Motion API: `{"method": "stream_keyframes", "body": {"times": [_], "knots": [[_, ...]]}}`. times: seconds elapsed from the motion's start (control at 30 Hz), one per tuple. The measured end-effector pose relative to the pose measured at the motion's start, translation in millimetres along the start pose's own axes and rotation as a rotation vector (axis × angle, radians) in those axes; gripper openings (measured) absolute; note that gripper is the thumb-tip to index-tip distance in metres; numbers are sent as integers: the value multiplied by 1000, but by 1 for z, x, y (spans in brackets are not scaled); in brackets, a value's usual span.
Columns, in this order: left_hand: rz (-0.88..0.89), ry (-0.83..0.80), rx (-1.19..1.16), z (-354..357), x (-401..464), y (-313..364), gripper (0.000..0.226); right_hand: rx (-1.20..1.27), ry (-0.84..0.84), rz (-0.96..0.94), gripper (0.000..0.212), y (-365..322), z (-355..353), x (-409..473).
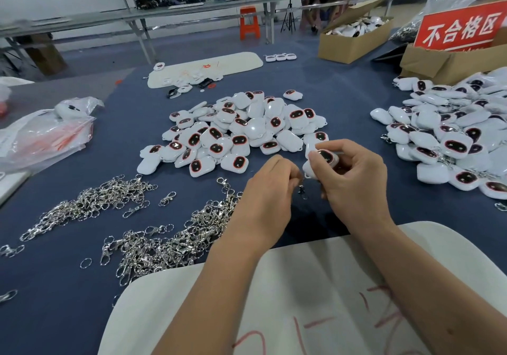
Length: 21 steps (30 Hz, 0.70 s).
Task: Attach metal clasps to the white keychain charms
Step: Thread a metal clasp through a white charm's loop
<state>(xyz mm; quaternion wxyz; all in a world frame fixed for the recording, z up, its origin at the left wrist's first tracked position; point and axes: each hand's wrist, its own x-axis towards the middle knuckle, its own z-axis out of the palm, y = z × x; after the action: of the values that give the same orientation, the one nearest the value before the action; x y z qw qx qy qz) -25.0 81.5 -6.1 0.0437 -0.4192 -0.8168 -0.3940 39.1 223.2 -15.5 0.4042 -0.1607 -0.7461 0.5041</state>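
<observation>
The right hand (354, 179) curls its fingers (318, 159) round a white keychain charm (322, 161). The left hand (267, 190) pinches a metal clasp (302, 190) at the charm's lower edge. At 12 o'clock lies a heap of charms (236, 132), at 8 o'clock loose clasps (164, 239) on the blue tabletop (356, 102). At 1 o'clock an open cardboard box (354, 39) holds more white charms.

The right hand (354, 179) grips a white charm (319, 162), thumb across its dark face, while the left hand (270, 190) pinches a metal clasp (302, 190) hanging just below the charm's lower corner — between both sets of fingertips. Beyond the fingers lies a charm pile (236, 132); left of them, loose clasps (164, 234).
</observation>
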Motion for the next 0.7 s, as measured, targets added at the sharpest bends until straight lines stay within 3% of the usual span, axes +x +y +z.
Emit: {"method": "stream_keyframes", "body": {"times": [0.7], "knots": [[-33,-20,-38,6,-3,1,20,-81,60,-24,9,-4,5,-5]]}}
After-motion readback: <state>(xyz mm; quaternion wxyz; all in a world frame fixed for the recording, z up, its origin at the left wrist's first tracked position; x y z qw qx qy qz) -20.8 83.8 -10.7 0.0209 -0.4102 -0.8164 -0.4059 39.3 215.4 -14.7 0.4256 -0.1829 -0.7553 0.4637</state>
